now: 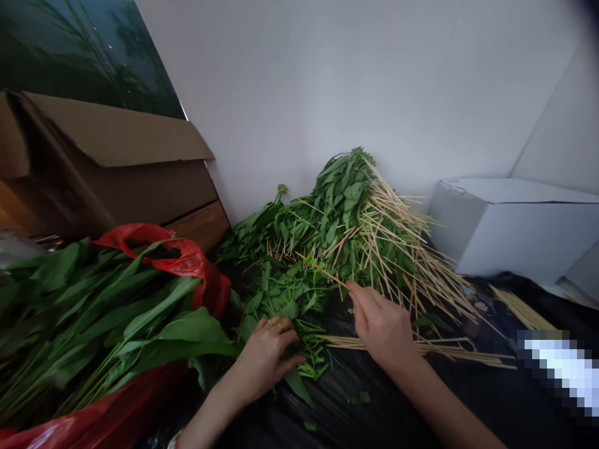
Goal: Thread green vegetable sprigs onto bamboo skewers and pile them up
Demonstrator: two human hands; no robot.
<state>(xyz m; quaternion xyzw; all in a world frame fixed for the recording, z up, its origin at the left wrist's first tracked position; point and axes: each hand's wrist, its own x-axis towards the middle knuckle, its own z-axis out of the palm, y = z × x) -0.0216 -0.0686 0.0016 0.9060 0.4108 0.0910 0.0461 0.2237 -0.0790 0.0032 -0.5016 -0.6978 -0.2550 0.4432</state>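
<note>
My right hand (381, 321) pinches the near end of a thin wooden skewer (327, 273), which points up and to the left over the greens. My left hand (274, 349) rests on a loose heap of cut green leaves and stems (285, 293), its fingers curled down into them; what they grip, if anything, is hidden. Behind both hands rises a pile of leaf bundles (344, 190) on skewers, whose bare sticks (397, 237) fan out to the right. Several loose skewers (458, 354) lie beside and beyond my right hand.
At the left, a red plastic bag (206, 274) holds long leafy greens (107, 324). An open cardboard box (121, 187) stands behind it. A white box (533, 231) is at the right, near more skewers (521, 308). Black plastic sheeting (369, 399) covers the work surface.
</note>
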